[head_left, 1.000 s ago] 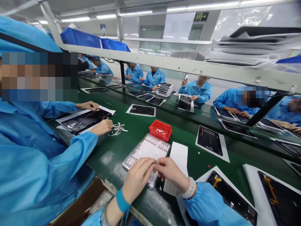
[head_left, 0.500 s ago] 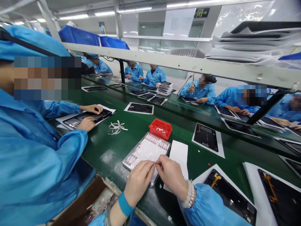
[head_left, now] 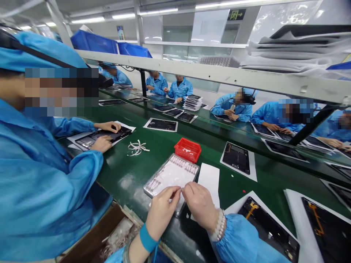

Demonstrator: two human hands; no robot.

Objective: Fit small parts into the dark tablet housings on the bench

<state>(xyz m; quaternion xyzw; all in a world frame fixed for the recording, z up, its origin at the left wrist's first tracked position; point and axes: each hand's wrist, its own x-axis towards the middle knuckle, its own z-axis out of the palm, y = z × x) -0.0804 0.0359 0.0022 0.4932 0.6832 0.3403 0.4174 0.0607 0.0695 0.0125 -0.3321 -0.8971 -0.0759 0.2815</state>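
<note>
My left hand (head_left: 163,205) and my right hand (head_left: 199,202) meet fingertip to fingertip over the near edge of a clear tray (head_left: 170,177). Both pinch closed on something too small to make out. Rows of small round parts with thin leads (head_left: 184,163) lie along the tray's far side, and a few more sit at its left. Behind the tray stands a red bin (head_left: 188,149) with small white bits inside. A white paper sheet (head_left: 210,180) lies flat beside my right hand.
To my right, black tablet housings (head_left: 270,224) rest on white sheets. More housings (head_left: 237,157) lie on the green belt. A co-worker's hands (head_left: 105,137) handle a housing at left. White strips (head_left: 138,148) lie between us. A metal shelf beam (head_left: 208,71) crosses above.
My hands stay almost in place, fingertips still together. The housings on the belt have shifted slightly left. Across the line, a co-worker's raised hand has come down.
</note>
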